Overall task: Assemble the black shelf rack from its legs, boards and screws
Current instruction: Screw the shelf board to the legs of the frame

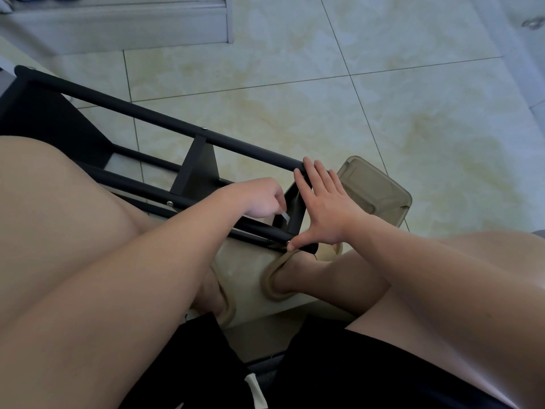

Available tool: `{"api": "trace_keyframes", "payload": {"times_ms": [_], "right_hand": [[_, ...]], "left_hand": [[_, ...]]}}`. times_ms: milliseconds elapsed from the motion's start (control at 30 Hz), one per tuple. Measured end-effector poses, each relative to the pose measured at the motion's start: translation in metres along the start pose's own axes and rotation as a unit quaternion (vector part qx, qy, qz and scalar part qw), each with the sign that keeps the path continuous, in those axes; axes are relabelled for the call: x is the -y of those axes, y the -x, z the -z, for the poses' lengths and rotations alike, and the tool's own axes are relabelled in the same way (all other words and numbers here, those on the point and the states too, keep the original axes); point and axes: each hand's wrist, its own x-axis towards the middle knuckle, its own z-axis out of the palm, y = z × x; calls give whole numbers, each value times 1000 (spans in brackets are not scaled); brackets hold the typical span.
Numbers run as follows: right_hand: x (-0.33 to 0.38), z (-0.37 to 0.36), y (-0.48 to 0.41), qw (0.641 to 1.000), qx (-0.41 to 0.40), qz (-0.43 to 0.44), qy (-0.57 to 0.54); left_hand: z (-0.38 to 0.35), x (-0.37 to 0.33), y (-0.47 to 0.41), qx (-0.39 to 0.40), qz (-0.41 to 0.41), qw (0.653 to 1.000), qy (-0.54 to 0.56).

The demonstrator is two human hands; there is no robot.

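Under left hand (259, 199) — small tool (284, 215), mostly hidden.

Pale tiled floor (383, 98) carries the black shelf rack (147, 116) on its side beside a smoky plastic container (374, 187)

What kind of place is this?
Probably a room in a home, not a workshop: glossy tiled floor, a white cabinet base, and the person wears slippers while working on the black shelf rack at floor level.

The rack (165, 121) runs off the left edge; left hand (259, 199) half-hides a silvery piece (285, 216).
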Motion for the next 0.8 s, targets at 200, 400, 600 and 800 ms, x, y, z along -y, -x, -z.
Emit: {"api": "trace_keyframes", "payload": {"times_ms": [200, 400, 600, 800], "right_hand": [[0, 0, 1, 1000, -1, 1, 0], [0, 0, 1, 1000, -3, 1, -1], [0, -1, 0, 1000, -3, 0, 1], [0, -1, 0, 1000, -6, 0, 4]], "left_hand": [[-17, -1, -9, -17, 61, 957, 283], [-22, -4, -11, -48, 86, 935, 341], [-21, -5, -10, -32, 85, 928, 362], [-15, -2, -9, -20, 80, 932, 352]]}}
